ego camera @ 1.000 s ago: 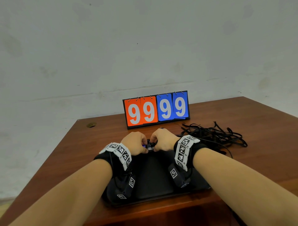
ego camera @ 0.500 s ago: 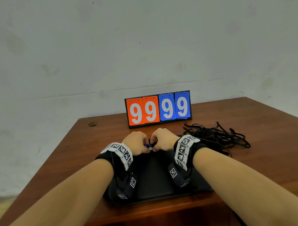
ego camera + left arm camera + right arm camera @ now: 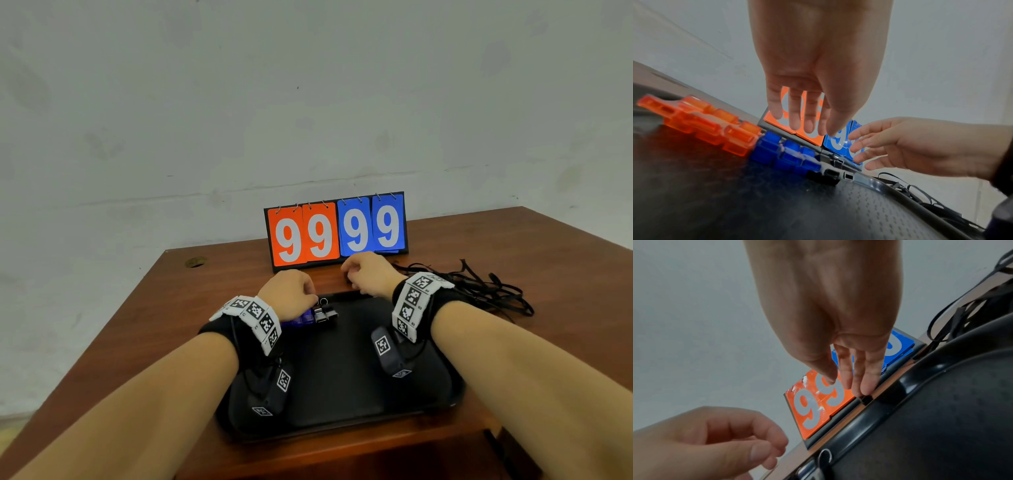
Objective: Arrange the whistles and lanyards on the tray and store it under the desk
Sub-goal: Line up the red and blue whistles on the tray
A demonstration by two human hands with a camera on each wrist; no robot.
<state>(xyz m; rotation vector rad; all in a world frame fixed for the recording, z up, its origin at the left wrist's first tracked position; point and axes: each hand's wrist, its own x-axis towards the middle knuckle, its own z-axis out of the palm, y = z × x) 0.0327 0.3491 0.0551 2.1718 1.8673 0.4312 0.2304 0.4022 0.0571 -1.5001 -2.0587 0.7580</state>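
Head view, supported by both wrist views: a black tray (image 3: 342, 387) is lying on the brown desk (image 3: 191, 308) at the 6 o'clock edge; whistles are sitting in a row along the tray's 12 o'clock rim, orange whistles (image 3: 701, 123) at the 9 o'clock end, blue whistles (image 3: 785, 152) beside them, then small dark whistles (image 3: 323, 313) toward the middle. The left hand (image 3: 289, 291) is hovering just above the blue whistles, its grip released, fingers hanging loosely and holding nothing. The right hand (image 3: 368, 274) is hanging past the tray's far rim, grip likewise released, fingers pointing down near a small black object (image 3: 866, 399) on the desk; whether they are touching it cannot be told. Black lanyards (image 3: 479, 287) are lying tangled on the desk at 3 o'clock of the tray; a scoreboard (image 3: 335, 229) reading 9999 is standing at 12 o'clock.
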